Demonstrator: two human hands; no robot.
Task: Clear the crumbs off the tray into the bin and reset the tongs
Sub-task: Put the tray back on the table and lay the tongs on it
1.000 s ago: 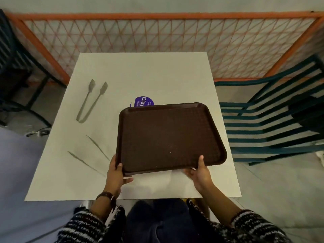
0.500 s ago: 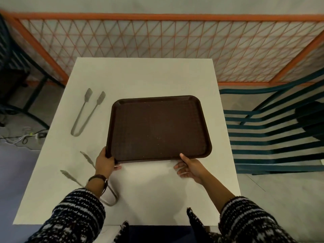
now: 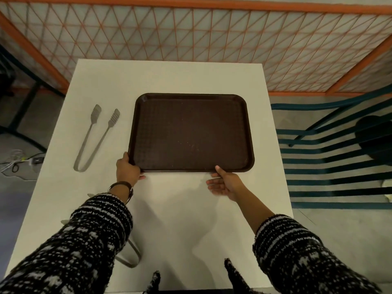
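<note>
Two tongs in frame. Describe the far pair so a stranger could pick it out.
Start at the white table with the brown tray on it. Left of the tray, on bare tabletop, lies the far pair of tongs, fully visible, its tips pointing at the orange fence. The other tongs sit mostly hidden under the left sleeve.

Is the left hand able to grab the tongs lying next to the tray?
Probably yes. The left hand grips the tray's near-left corner, and the tongs lie just to its left on the bare table with nothing between. It would need to let go of the tray first.
</note>
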